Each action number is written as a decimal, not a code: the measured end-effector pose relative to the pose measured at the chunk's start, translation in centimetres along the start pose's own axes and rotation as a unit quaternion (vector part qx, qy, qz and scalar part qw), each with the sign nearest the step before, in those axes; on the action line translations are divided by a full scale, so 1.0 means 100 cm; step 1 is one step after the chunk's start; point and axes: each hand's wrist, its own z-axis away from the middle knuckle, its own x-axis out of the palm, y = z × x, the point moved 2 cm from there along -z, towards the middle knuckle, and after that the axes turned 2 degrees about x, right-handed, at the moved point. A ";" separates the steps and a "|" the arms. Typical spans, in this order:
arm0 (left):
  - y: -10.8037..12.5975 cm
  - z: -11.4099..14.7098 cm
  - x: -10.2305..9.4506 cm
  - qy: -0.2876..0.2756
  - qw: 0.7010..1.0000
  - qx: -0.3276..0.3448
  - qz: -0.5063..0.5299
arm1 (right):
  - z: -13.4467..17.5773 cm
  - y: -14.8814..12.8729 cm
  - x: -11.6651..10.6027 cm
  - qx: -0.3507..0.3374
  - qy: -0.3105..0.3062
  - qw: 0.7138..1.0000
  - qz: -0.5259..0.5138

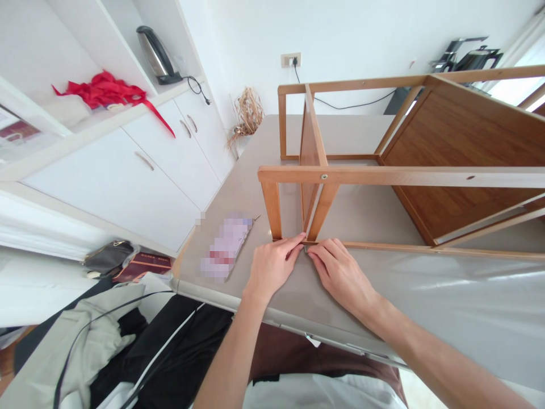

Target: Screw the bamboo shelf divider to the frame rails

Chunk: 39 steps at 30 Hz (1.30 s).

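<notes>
A wooden shelf frame (394, 176) lies on its side on the grey table (238, 196), with flat panels set between its rails. My left hand (275, 264) is closed at the frame's lower front rail, where an inner panel meets it. Its index finger touches the wood there. Just beside it, my right hand (340, 275) pinches a small metal piece (305, 249) low against the same rail. Fingers cover most of that piece, so its kind is unclear. Whatever my left fingertips grip is hidden. A screw hole (324, 176) shows in the upper rail.
A phone-like slab (225, 247), partly blurred, lies left of my hands near the table edge. White cabinets (140, 165) hold an electric kettle (157, 54) and red ribbon (102, 91). Dried stalks (247, 113) stand behind the table. Clothes and cables (102, 329) are heaped at lower left.
</notes>
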 end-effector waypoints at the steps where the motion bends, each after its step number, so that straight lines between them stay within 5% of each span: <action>1: 0.000 0.000 0.000 0.000 1.000 0.001 0.001 | 0.000 0.000 0.000 0.002 0.000 1.000 0.001; 24: -0.004 0.000 0.005 0.001 1.000 0.000 0.009 | 0.004 -0.002 -0.006 -0.025 0.046 0.993 0.104; 39: -0.002 0.000 0.002 -0.001 1.000 0.000 -0.001 | 0.003 0.002 -0.005 0.009 0.000 0.997 0.073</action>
